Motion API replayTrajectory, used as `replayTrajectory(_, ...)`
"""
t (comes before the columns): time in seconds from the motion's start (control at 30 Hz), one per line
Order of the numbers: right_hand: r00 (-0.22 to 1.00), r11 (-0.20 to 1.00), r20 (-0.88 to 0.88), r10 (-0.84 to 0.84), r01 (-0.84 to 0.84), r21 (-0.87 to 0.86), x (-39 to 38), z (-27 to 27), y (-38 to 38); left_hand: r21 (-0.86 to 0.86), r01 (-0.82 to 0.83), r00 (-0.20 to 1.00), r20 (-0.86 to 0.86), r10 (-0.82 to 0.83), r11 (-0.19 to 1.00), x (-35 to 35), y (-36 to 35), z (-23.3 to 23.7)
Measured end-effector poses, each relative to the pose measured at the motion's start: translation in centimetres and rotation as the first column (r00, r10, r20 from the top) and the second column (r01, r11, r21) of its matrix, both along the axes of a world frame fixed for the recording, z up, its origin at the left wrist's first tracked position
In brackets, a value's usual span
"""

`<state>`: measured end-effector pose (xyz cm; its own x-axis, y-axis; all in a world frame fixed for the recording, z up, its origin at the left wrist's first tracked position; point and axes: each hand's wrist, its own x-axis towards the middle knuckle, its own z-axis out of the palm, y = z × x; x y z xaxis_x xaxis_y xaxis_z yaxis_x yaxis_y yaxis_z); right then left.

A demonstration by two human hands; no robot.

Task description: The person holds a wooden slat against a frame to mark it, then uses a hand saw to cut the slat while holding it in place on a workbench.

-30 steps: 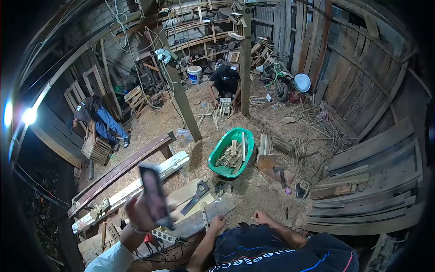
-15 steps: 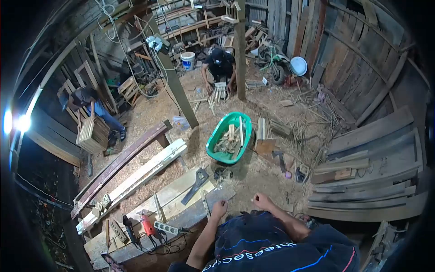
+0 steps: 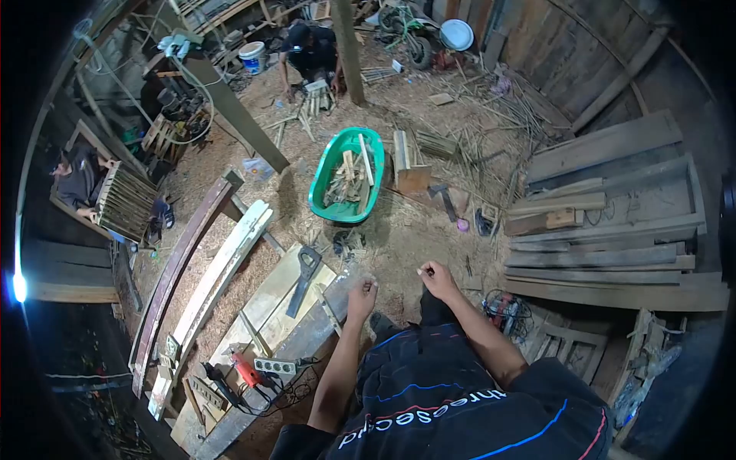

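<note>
My left hand (image 3: pixel 362 296) is raised near the end of the workbench, its fingers curled together; anything inside them is too small to make out. To its right, my right hand (image 3: pixel 437 279) hovers over the floor with thumb and fingers curled in, and its contents cannot be made out either. The two hands are apart. Left of my left hand, a handsaw (image 3: pixel 304 280) lies on the bench boards (image 3: pixel 277 295). Beyond both hands, a green tub (image 3: pixel 315 184) holds wood scraps.
A red power tool (image 3: pixel 246 370) and a power strip (image 3: pixel 274 366) lie on the bench. One person (image 3: pixel 310 54) crouches by a post (image 3: pixel 349 57); another (image 3: pixel 77 184) holds a slatted wooden piece at left. Long boards (image 3: pixel 606 268) are stacked at right. A hatchet (image 3: pixel 442 201) lies on the floor.
The view has tilted down and shifted. My hands are further from my body, and the person at left has turned the wooden piece, so its slats now show.
</note>
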<state>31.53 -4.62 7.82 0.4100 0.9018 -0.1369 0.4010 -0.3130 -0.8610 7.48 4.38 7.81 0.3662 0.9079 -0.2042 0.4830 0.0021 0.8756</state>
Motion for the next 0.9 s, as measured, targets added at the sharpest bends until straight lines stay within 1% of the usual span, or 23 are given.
replayTrajectory(0.03,1.0,1.0,0.024,-0.004,0.004,-0.012,0.7,-0.1,-0.2,-0.044,-0.002,1.0,0.008,0.003,0.999,0.9,0.0,-0.3)
replayTrajectory(0.1,1.0,0.999,-0.005,-0.016,0.017,0.038,2.4,-0.9,-0.4,-0.116,-0.008,1.0,0.018,0.01,0.993,3.1,0.7,-1.1)
replayTrajectory(0.13,0.999,0.997,-0.025,-0.022,0.024,0.069,3.2,-1.4,-0.2,-0.087,0.005,1.0,0.01,-0.004,0.996,4.3,1.2,-1.6)
replayTrajectory(0.2,1.0,0.997,-0.013,-0.025,0.026,0.074,5.6,-2.0,-0.2,-0.035,0.037,0.999,-0.003,-0.037,0.999,7.2,1.7,-3.0)
replayTrajectory(0.23,1.0,0.997,0.001,-0.027,0.027,0.077,7.4,-2.3,-0.1,-0.046,0.044,0.999,0.021,-0.043,0.998,8.9,2.4,-3.8)
replayTrajectory(0.27,0.998,0.996,0.054,-0.009,0.004,0.091,9.3,-2.8,-0.2,-0.064,0.049,0.998,0.045,-0.046,0.997,10.8,2.7,-4.7)
replayTrajectory(0.3,0.999,0.998,0.041,0.001,-0.003,0.055,10.9,-3.7,-0.7,-0.083,0.052,0.996,0.073,-0.046,0.995,12.8,2.8,-5.5)
replayTrajectory(0.37,0.998,0.999,0.046,0.032,-0.032,0.01,15.4,-5.2,-0.6,-0.091,0.07,0.996,0.057,-0.065,0.993,16.3,2.2,-7.5)
replayTrajectory(0.4,0.999,0.999,0.044,0.023,-0.021,-0.032,17.2,-3.2,0.1,-0.086,0.082,0.996,0.047,-0.078,0.993,18.4,3.1,-8.4)
replayTrajectory(0.5,0.993,0.998,0.103,-0.058,0.058,0.0,22.0,-5.9,1.4,-0.117,0.135,0.986,-0.083,-0.146,0.984,24.0,4.2,-3.9)
replayTrajectory(0.53,0.995,0.997,0.06,-0.074,0.073,0.026,23.3,-5.5,1.7,-0.099,0.133,0.984,-0.109,-0.143,0.986,25.7,4.5,-3.1)
replayTrajectory(0.63,0.973,0.979,0.111,-0.203,0.203,0.009,25.7,-3.6,3.2,-0.104,0.084,0.996,0.003,-0.085,0.991,29.6,5.9,-2.7)
replayTrajectory(0.77,0.952,0.955,0.1,-0.289,0.28,0.099,28.1,-3.5,5.6,-0.136,0.133,0.991,0.048,-0.128,0.982,33.6,10.2,-2.6)
replayTrajectory(0.8,0.944,0.947,0.108,-0.312,0.3,0.113,28.7,-3.8,6.1,-0.188,0.149,0.988,0.069,-0.138,0.971,34.8,11.2,-2.0)
replayTrajectory(0.9,0.918,0.924,0.134,-0.373,0.353,0.149,30.7,-5.4,7.4,-0.163,0.216,0.974,0.112,-0.199,0.963,37.8,13.8,-3.3)
